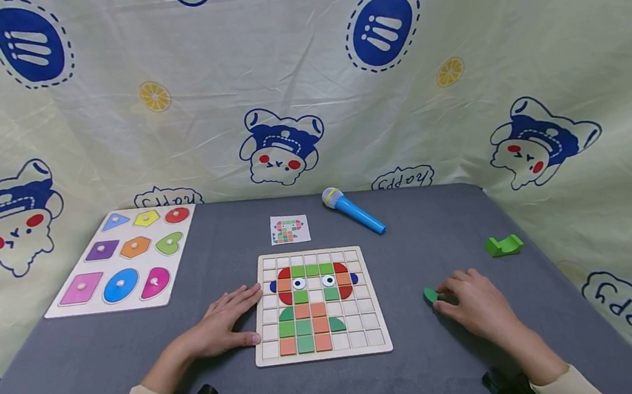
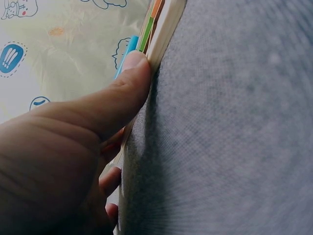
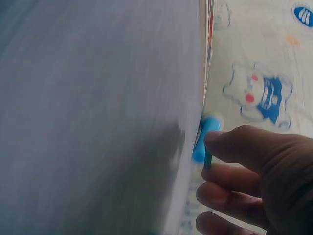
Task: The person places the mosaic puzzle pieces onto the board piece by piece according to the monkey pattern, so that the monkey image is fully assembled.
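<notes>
In the head view, a square white grid board (image 1: pixel 360 325) carries red, green, orange and blue flat pieces, with two eye pieces near its top. My left hand (image 1: pixel 225 321) touches the board's left edge, thumb toward the near end and fingers extended. The left wrist view shows that thumb (image 2: pixel 129 81) against the board's side. Right of the board, my right hand (image 1: pixel 477 305) pinches a small dark green piece with a rounded edge (image 1: pixel 429 296) between thumb and fingers. From the right wrist, this green piece (image 3: pixel 208 159) appears edge-on, mostly covered by the fingertips.
Behind the board lie a small printed card (image 1: pixel 288 219) and a blue toy microphone (image 1: pixel 360 213). A white shape-puzzle board (image 1: pixel 148 262) with knobbed pieces occupies the table's back left. At the right edge sits a bright green curved block (image 1: pixel 503 246). A printed curtain (image 1: pixel 298 43) hangs behind.
</notes>
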`<action>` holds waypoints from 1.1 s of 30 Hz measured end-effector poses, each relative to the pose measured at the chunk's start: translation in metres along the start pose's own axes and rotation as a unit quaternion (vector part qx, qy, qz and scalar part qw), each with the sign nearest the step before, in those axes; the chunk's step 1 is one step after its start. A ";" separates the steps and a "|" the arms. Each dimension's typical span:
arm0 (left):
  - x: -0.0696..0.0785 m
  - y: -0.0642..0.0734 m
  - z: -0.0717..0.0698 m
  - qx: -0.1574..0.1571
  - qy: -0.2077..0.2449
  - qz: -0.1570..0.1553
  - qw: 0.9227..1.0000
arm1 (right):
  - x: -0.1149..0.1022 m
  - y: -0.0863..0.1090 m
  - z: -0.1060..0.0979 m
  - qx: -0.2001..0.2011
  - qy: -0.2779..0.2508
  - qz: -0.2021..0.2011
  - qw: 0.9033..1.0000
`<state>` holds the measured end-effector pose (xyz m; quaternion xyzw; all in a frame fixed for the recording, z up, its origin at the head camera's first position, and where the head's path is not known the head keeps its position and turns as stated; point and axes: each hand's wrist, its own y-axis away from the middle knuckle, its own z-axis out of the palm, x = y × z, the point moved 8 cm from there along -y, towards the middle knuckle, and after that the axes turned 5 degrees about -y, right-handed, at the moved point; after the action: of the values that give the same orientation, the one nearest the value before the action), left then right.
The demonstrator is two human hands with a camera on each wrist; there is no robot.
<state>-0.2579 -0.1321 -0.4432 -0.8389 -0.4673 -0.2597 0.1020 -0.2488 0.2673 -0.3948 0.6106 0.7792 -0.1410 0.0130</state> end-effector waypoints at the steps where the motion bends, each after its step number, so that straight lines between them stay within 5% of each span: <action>1: 0.000 0.000 0.000 0.000 0.000 0.000 1.000 | -0.007 -0.001 0.001 0.004 0.004 -0.009 1.000; 14: 0.000 0.000 -0.001 0.006 -0.008 0.007 1.000 | -0.114 -0.014 0.021 -0.005 -0.012 -0.134 0.991; 26: 0.001 0.001 -0.002 0.015 -0.010 0.008 1.000 | -0.212 -0.019 0.041 -0.019 -0.057 -0.283 0.957; 33: 0.001 0.001 -0.002 0.014 -0.008 0.012 1.000 | -0.245 -0.026 0.055 -0.063 -0.040 -0.303 0.950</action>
<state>-0.2574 -0.1321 -0.4412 -0.8450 -0.4614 -0.2456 0.1133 -0.2195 0.0165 -0.3951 0.3372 0.9338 -0.1129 0.0390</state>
